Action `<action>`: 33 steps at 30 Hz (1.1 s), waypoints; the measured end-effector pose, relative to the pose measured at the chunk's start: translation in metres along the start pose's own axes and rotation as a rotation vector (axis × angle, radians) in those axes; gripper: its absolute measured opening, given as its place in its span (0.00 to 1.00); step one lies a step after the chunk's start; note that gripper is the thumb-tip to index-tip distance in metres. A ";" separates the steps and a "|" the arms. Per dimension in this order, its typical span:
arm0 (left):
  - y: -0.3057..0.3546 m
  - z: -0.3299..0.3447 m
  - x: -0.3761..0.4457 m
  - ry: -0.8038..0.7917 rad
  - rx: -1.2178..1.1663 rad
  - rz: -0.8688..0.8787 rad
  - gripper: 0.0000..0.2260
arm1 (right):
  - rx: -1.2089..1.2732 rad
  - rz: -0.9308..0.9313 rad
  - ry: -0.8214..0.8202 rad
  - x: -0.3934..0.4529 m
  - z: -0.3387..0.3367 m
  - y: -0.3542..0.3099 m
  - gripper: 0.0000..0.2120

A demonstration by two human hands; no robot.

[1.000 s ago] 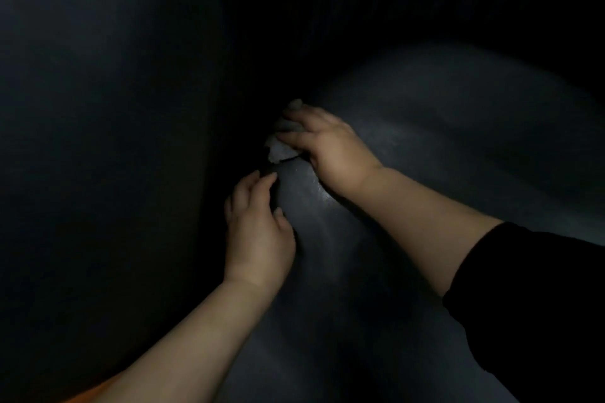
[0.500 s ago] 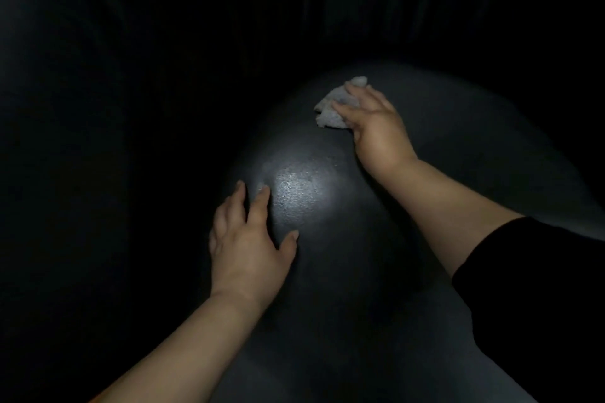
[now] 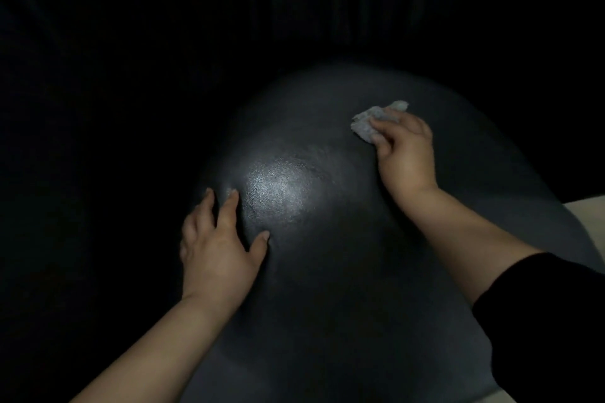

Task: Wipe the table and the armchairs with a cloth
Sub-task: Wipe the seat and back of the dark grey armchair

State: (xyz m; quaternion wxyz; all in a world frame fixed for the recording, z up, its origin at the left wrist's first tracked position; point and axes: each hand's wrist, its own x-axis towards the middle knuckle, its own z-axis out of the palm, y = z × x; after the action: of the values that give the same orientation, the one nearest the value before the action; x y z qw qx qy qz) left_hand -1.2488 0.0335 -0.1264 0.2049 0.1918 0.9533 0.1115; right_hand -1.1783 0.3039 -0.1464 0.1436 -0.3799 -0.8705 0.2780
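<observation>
Right hand point(image 3: 404, 154) pinches the crumpled cloth point(image 3: 371, 123) against the far side of the dark armchair cushion point(image 3: 327, 271), left hand point(image 3: 217, 244) flat and open bracing it nearer — soft, light rag, probably best kept bunched under the fingertips.

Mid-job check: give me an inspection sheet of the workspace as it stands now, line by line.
Surface: dark, rounded, textured armchair cushion, with a bright glare patch near its middle.
Job's things: small pale cloth, crumpled, lying on the cushion's far right part.
Clutter: nothing seen.
Grippers: right hand pinches the cloth against the cushion; left hand rests flat on the cushion's left edge, fingers spread, holding nothing.
Cables: nothing seen.
Surroundings: very dark; black pleated backing behind the cushion; a pale strip at the right edge, too little shown to identify. No table in view.
</observation>
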 end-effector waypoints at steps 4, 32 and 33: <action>-0.004 -0.004 0.001 -0.015 -0.025 0.017 0.34 | 0.074 -0.029 -0.040 -0.028 0.021 -0.038 0.06; -0.058 -0.004 -0.070 0.152 -0.363 -0.033 0.29 | 0.210 -0.432 -0.402 -0.167 0.089 -0.140 0.10; -0.058 -0.004 -0.072 0.147 -0.363 -0.038 0.29 | 0.207 -0.475 -0.429 -0.176 0.088 -0.137 0.10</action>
State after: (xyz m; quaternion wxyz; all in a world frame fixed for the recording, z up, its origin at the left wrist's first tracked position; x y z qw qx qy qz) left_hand -1.2086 -0.0489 -0.1145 0.1682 0.1249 0.9333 0.2915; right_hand -1.1807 0.0640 -0.1426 0.0557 -0.0829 -0.9123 0.3972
